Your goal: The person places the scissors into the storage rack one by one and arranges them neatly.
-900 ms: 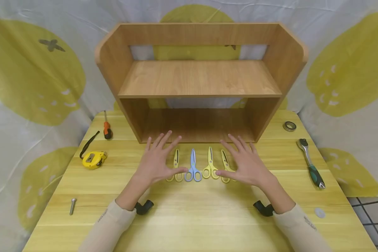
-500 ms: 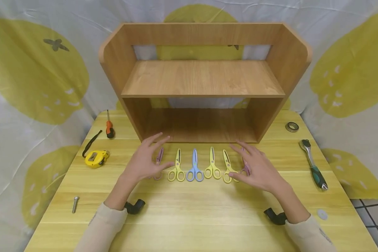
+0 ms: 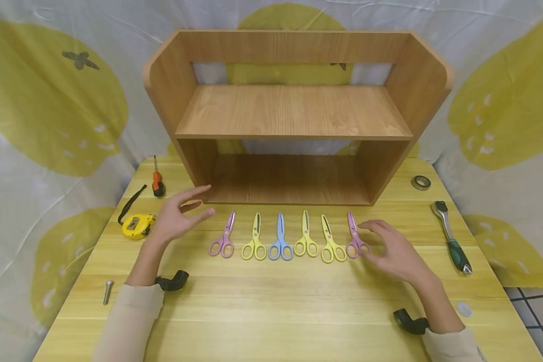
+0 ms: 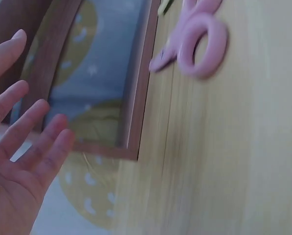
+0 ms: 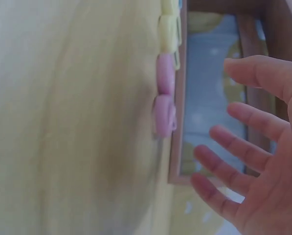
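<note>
Several pairs of scissors lie in a row before a wooden shelf (image 3: 294,113). At the row's left end are pink scissors (image 3: 227,236), then yellow scissors (image 3: 255,239), blue scissors (image 3: 280,239) and two more yellow pairs. Another pair of pink scissors (image 3: 355,236) ends the row on the right. My left hand (image 3: 175,217) hovers left of the row, empty, its fingers loosely bent and spread. Holding nothing, my right hand (image 3: 395,251) is beside the right pink scissors, with thumb and fingertips overlapping their handle in the head view. The right wrist view shows that hand (image 5: 263,142) with spread fingers.
On the left lie an orange screwdriver (image 3: 158,182), a yellow tape measure (image 3: 137,226) and a bolt (image 3: 107,292). A roll of tape (image 3: 421,182), a ratchet wrench (image 3: 452,239) and a grey washer (image 3: 463,308) lie on the right. A patterned cloth (image 3: 54,100) hangs behind the table.
Both hands have moved apart from over the scissors, the left one leftward, the right one rightward. The pink scissors at both ends have come into view. The scissors stay in place.
</note>
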### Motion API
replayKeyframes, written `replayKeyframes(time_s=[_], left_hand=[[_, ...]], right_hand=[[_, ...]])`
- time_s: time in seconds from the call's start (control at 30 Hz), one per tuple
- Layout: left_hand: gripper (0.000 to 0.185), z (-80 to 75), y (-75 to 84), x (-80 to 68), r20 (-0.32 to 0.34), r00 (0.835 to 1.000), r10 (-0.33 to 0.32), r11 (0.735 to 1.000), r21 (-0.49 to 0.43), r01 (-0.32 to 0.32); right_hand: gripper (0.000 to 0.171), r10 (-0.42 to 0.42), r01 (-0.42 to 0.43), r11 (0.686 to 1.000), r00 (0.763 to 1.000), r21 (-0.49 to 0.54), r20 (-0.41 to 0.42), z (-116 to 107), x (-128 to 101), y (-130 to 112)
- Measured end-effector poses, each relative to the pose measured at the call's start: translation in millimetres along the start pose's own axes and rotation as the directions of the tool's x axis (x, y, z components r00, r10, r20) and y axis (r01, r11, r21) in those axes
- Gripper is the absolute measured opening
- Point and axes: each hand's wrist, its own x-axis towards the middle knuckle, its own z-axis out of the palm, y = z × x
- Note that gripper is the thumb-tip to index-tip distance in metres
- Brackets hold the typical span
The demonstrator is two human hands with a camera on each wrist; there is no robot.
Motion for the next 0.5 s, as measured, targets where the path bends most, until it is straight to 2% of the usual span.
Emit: replayKeyframes(time_s=[0.1, 0.23, 0.33, 0.5], left_hand=[[0.055, -8.7, 2.4, 0.0, -0.043, 0.998, -0.047, 0.998, -0.049, 0.045], [0.052, -15.6, -2.6, 2.8, -0.115, 0.990, -0.087, 0.992, -0.104, 0.075], [0.052, -18.2, -16.3, 8.4, -0.166, 0.980, -0.109, 0.989, -0.115, 0.091], [0.054, -21.4, -25.6, 16.3, -0.204, 0.965, -0.163, 0.981, -0.142, 0.135]], right_hand=[[0.045, 0.017, -0.017, 1.000, 1.000, 0.007, -0.004, 3, -4, 6], [0.038, 0.022, -0.021, 0.999, 1.000, 0.027, -0.017, 5, -8, 10], [0.034, 0.025, -0.024, 0.999, 1.000, 0.032, -0.016, 6, -12, 12], [0.035, 0.045, -0.046, 0.998, 0.999, 0.034, 0.017, 7, -17, 15]])
